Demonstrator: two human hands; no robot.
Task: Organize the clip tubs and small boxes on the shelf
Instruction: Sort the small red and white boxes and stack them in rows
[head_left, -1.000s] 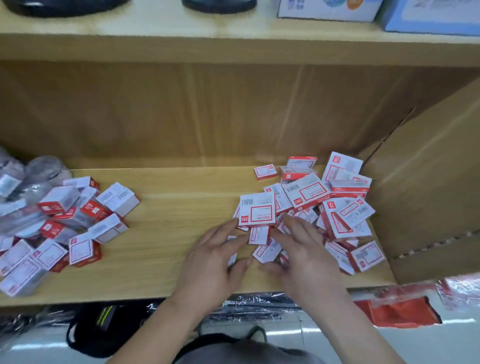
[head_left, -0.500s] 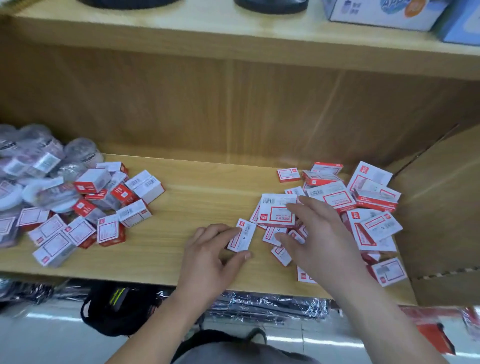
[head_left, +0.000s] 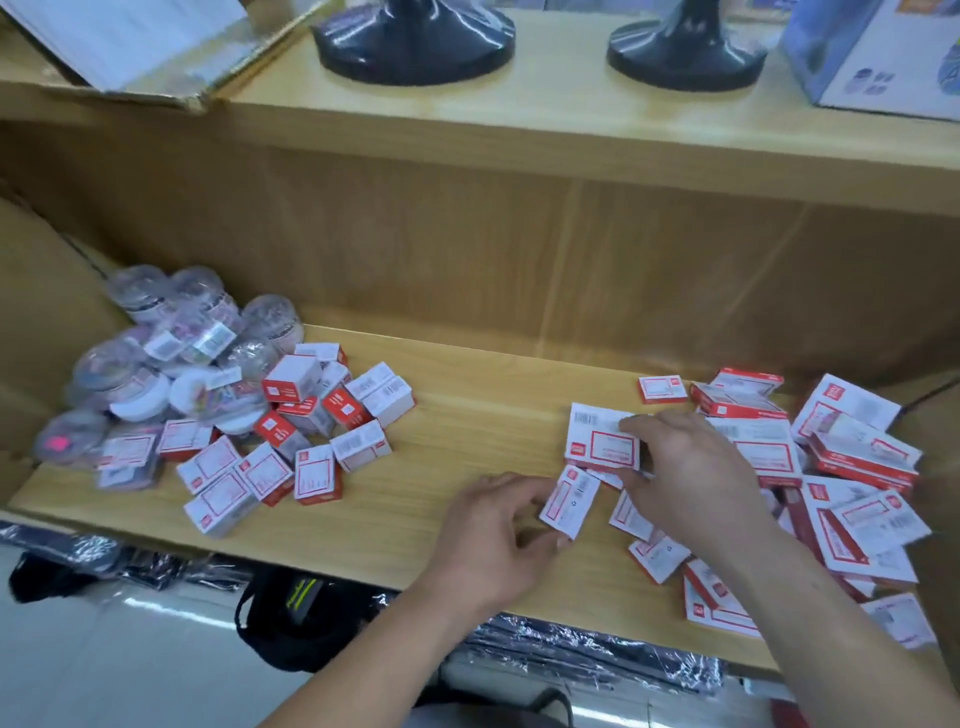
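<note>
Item in hand: one small flat box (head_left: 570, 501), white with red print, tilted, near the front edge of the shelf (head_left: 467, 441), right of centre; the left hand (head_left: 498, 535) pinches its lower end, thumb on the near side and curled fingers on top. Just beside it, the right hand (head_left: 685, 467) lies palm down with fingers stretched and slightly apart; the forefinger tip rests on a larger white box (head_left: 597, 441) lying flat; whether the thumb bears on that box cannot be told. Beneath and right of this hand, a loose heap of red-and-white boxes (head_left: 852, 467) of mixed sizes runs to the shelf's right wall, several overlapping, some at the front edge. Well apart, at the left end, a second heap of small cube-like boxes (head_left: 291, 441) lies tumbled; behind and left of it, touching, the clear round clip tubs (head_left: 171, 353) are piled in the corner, labels blurred. Upper shelf: two dark round bases (head_left: 413, 41), a blue carton (head_left: 872, 52) at right, an open cardboard box (head_left: 145, 47) at left. Below the shelf: a black bag (head_left: 291, 613) on the floor.
</note>
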